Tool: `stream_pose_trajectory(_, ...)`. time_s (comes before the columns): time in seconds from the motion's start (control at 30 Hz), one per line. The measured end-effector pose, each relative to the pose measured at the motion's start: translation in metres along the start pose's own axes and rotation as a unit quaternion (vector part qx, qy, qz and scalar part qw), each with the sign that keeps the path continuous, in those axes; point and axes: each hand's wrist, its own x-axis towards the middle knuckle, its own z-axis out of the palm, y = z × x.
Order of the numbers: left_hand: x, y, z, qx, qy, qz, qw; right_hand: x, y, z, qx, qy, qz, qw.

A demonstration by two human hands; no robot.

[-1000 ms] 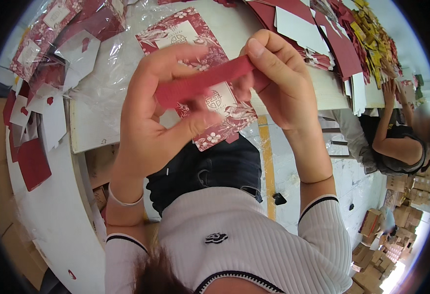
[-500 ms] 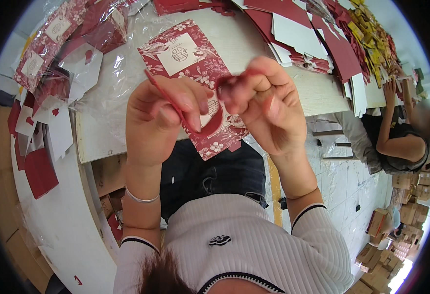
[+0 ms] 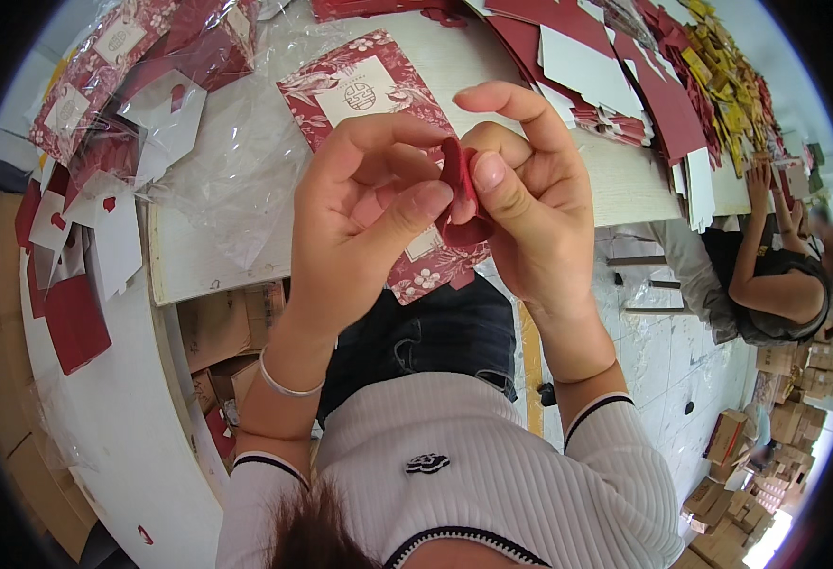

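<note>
Between my two hands, above the table, is a curved strip of dark red felt-like material [image 3: 464, 230]. My left hand [image 3: 379, 194] pinches its left side between thumb and fingers. The thumb of my right hand [image 3: 535, 190] presses the other side against a bent finger, while its index finger is lifted away. Beneath the hands lies a red and cream floral-printed box [image 3: 379, 59], flat at the table's front edge and partly hidden by them. What the strip's far end is joined to cannot be seen.
Clear plastic film [image 3: 231, 180] and floral boxes [image 3: 118, 43] crowd the left. Red and white card pieces [image 3: 578, 66] pile up at the right, with yellow packets [image 3: 720, 76] beyond. Another person [image 3: 777, 275] works at the far right; cardboard cartons [image 3: 801, 417] are stacked behind.
My left hand has moved right and up, meeting my right hand. The red strip, a wide loop before, is now bunched between both hands.
</note>
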Motion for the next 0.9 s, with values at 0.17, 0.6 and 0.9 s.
stream_pose_trajectory(0.17,-0.003,0.004,0.005,0.262,0.065,0.118,0.956,-0.001,0.004,0.006,-0.052,0.058,-0.008,0.997)
stream_pose_trajectory(0.6,-0.011,0.006,0.005,0.226,0.083,0.090,0.966,0.000,0.007,-0.006,-0.422,0.024,-0.199,0.884)
stream_pose_trajectory(0.9,-0.022,0.002,0.009,0.196,0.138,0.077,0.968,-0.012,0.005,-0.004,-0.316,-0.006,-0.044,0.948)
